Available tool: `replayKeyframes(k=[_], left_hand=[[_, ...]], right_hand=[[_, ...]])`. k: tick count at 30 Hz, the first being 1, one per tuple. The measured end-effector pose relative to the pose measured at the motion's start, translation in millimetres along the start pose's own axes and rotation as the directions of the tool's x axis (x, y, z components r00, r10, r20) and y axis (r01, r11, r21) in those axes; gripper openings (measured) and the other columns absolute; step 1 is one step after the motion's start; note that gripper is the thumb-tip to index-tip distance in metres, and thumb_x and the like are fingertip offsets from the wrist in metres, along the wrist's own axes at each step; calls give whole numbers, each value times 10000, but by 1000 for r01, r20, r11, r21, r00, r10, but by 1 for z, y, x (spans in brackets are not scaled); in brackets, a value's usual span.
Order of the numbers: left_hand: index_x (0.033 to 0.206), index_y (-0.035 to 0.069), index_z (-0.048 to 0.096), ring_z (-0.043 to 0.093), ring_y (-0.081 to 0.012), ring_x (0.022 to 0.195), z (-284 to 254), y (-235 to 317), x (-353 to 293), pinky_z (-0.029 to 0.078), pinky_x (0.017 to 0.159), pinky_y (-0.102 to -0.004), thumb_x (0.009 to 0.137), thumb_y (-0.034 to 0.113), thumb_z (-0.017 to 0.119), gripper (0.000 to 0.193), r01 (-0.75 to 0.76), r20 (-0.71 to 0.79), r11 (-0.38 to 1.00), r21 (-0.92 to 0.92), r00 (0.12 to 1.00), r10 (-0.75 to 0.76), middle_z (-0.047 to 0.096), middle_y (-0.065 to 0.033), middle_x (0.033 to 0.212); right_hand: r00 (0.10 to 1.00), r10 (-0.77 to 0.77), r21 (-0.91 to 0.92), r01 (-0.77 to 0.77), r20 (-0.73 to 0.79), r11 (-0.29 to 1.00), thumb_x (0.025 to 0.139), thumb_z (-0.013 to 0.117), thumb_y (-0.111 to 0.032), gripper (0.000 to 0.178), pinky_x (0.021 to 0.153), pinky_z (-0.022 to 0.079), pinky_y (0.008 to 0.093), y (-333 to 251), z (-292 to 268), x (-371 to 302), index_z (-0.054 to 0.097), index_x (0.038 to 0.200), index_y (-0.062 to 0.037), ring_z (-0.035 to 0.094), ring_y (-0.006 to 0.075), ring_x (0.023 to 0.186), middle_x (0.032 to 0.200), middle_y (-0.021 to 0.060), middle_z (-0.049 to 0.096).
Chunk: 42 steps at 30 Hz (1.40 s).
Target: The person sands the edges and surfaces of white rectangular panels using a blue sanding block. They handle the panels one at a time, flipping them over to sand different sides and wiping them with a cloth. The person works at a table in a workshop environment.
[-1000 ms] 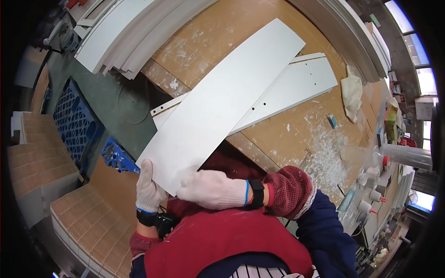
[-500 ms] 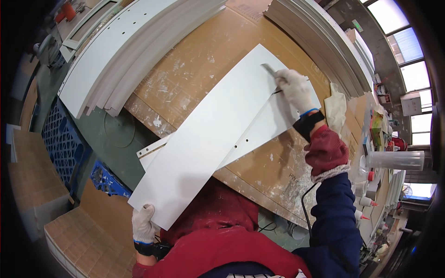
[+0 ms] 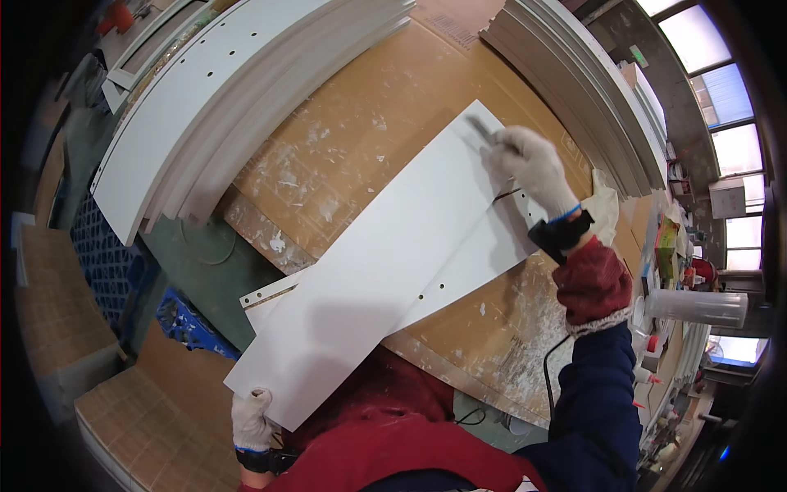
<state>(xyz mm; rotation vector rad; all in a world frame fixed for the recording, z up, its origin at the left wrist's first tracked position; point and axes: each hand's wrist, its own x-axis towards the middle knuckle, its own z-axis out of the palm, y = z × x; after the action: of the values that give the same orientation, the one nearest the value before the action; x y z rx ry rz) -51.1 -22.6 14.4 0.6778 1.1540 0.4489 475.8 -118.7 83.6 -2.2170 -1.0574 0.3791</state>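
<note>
A long white board (image 3: 369, 238) lies slantwise across another white board (image 3: 434, 305) that has small drilled holes. My left hand (image 3: 252, 422), in a whitish glove, grips the upper board's near left corner, thumb on top. Near that board's far end, my gloved right hand (image 3: 533, 164) is closed round a scraper (image 3: 480, 128) with a flat grey blade. The blade is smeared by motion; I cannot tell whether it touches the surface. Its handle is mostly hidden in my fingers.
The cardboard-covered table (image 3: 361, 123) is spotted with white. Stacked white boards stand at its left (image 3: 197, 90) and right (image 3: 574, 90). A pale cloth (image 3: 605, 209) lies at the right edge. Blue plastic crates (image 3: 190, 324) are at left, a clear cylinder (image 3: 697, 307) at right.
My right hand has moved the scraper slightly toward the upper board's far corner. The whole view has shifted a little. My left hand keeps its hold on the near corner.
</note>
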Motion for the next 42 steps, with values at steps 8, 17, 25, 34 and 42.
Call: replayKeyframes(k=[8, 17, 25, 34, 42], left_hand=[[1183, -34, 538, 619, -157, 868, 7, 3, 2, 509, 782, -300, 780, 0, 562, 405, -2, -4, 1000, 0, 1000, 2, 621, -73, 1002], [1193, -29, 546, 624, -167, 881, -6, -5, 3, 498, 824, -295, 809, 11, 569, 387, -40, 68, 999, -3, 997, 40, 632, -70, 1002], [1140, -23, 558, 603, -139, 872, 6, 13, 0, 491, 778, -271, 816, 91, 619, 350, 76, 198, 992, -98, 979, -55, 612, -56, 977], [1297, 2, 487, 610, -210, 1046, 7, 2, 7, 520, 888, -384, 957, 392, 517, 518, 116, 389, 911, -395, 920, 51, 568, -134, 1249], [1403, -45, 347, 448, -255, 1258, -7, -5, 7, 340, 1067, -316, 918, 703, 188, 905, 185, 590, 855, -484, 791, 162, 465, -162, 1383]], right_hand=[[983, -38, -636, -86, -178, 767, 878, 568, -190, 183, 779, 495, 413, 82, -42, 2, 638, 997, -71, 628, 359, 877, 951, 174, 651], [975, -122, -479, 18, -186, 878, 879, 548, -214, 192, 808, 476, 433, 13, 2, 45, 624, 1008, -94, 598, 373, 946, 964, 176, 641], [967, -254, -492, 236, 32, 838, 902, 531, -108, 217, 757, 487, 414, -64, 81, -2, 569, 1113, -75, 615, 344, 919, 994, 154, 624], [636, -503, -210, 718, 585, 663, 789, 570, -56, 145, 652, 521, 358, -208, 189, -145, 538, 928, -81, 619, 270, 810, 843, 108, 569], [859, -501, -256, 511, 106, 821, 881, 551, -89, 140, 625, 480, 419, -161, 157, -136, 600, 1013, -82, 587, 327, 717, 819, 145, 586]])
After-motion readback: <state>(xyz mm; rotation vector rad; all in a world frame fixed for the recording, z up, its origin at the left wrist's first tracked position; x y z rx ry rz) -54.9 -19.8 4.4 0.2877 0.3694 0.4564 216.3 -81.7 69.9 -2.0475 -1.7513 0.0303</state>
